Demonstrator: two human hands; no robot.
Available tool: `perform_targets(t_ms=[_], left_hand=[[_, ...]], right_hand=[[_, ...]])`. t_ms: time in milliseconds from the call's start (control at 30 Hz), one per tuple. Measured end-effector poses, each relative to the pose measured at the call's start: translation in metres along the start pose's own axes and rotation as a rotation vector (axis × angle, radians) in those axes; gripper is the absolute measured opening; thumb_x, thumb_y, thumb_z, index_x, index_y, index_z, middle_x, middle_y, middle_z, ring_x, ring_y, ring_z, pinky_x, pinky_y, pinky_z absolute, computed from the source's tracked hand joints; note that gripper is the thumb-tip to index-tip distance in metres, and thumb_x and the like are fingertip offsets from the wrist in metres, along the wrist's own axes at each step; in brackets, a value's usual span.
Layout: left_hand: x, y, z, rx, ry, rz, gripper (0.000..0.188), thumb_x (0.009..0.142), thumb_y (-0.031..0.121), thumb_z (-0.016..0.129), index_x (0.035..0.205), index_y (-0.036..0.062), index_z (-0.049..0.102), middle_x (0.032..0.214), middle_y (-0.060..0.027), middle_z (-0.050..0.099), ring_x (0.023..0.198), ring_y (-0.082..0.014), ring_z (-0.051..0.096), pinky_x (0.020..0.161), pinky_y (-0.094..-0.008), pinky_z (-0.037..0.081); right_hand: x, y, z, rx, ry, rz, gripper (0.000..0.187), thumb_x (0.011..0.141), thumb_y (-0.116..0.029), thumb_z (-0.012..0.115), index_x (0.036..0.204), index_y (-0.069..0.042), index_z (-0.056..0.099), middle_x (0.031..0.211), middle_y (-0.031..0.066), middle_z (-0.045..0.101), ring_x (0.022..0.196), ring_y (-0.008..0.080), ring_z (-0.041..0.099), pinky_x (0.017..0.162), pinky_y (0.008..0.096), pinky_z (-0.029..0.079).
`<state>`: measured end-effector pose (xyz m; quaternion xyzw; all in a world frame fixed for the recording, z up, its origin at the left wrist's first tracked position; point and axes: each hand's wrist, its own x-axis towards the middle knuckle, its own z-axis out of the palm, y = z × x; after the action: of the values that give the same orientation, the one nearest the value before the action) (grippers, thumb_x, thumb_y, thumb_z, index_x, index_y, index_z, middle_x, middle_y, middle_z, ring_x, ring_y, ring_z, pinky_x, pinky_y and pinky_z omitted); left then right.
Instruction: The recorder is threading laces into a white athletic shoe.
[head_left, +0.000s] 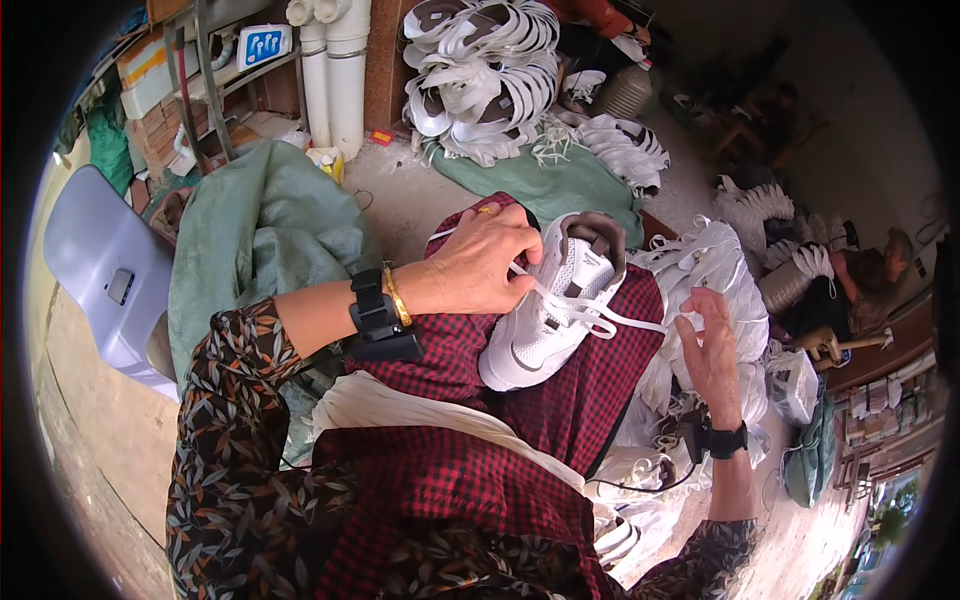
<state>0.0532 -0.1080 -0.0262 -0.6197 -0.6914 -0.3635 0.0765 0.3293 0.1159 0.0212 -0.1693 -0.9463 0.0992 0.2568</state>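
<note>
A white sneaker [515, 350] with a dark lining lies across my lap, its toe toward me. White shoelace [638, 323] runs loosely over its tongue, and one end reaches out to the right. Closed in a pinch, my left hand [490, 262] holds a lace at the shoe's left side. My right hand [712, 350] is raised on the right with its fingers apart, close to the tip of the other lace end but seemingly not gripping it. Under the shoe lies red and black checked cloth [620, 370].
White shoe uppers [480, 75] are stacked at the back, beside a green sheet [550, 185]. More white shoe parts [705, 270] lie heaped close by my right hand. A green sack [265, 215] and a grey plastic chair [105, 260] stand at left. Another person [870, 280] sits far right.
</note>
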Motion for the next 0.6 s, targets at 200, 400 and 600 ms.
perform_targets(t_ms=[200,400,600], left_hand=[[0.000,-0.006,0.002,0.049,-0.128,0.094,0.014,0.082,0.017,0.075,0.081,0.0089,0.064,0.103,-0.0074,0.054,0.100,-0.0281,0.051,0.090,-0.0425,0.037],[0.019,-0.082,-0.038,-0.017,-0.047,-0.123,0.019,0.079,0.006,0.070,0.071,0.0043,0.053,0.106,-0.0083,0.059,0.106,-0.0321,0.055,0.097,-0.0465,0.037],[0.007,-0.088,-0.044,0.116,-0.167,-0.140,0.017,0.083,0.007,0.073,0.086,0.0037,0.057,0.110,-0.0088,0.057,0.111,-0.0304,0.055,0.095,-0.0436,0.044]], right_hand=[[0.019,-0.078,0.030,0.182,-0.109,-0.110,0.045,0.074,0.014,0.057,0.114,-0.004,0.065,0.112,0.0160,0.053,0.105,0.0354,0.057,0.087,0.0407,0.051],[0.029,-0.069,0.046,0.026,-0.082,-0.233,0.043,0.068,0.015,0.059,0.104,-0.006,0.069,0.098,0.0130,0.047,0.095,0.0332,0.055,0.081,0.0452,0.051],[0.032,-0.075,0.046,0.034,-0.080,-0.243,0.042,0.070,0.016,0.058,0.106,-0.004,0.067,0.100,0.0149,0.049,0.096,0.0354,0.057,0.083,0.0440,0.051]])
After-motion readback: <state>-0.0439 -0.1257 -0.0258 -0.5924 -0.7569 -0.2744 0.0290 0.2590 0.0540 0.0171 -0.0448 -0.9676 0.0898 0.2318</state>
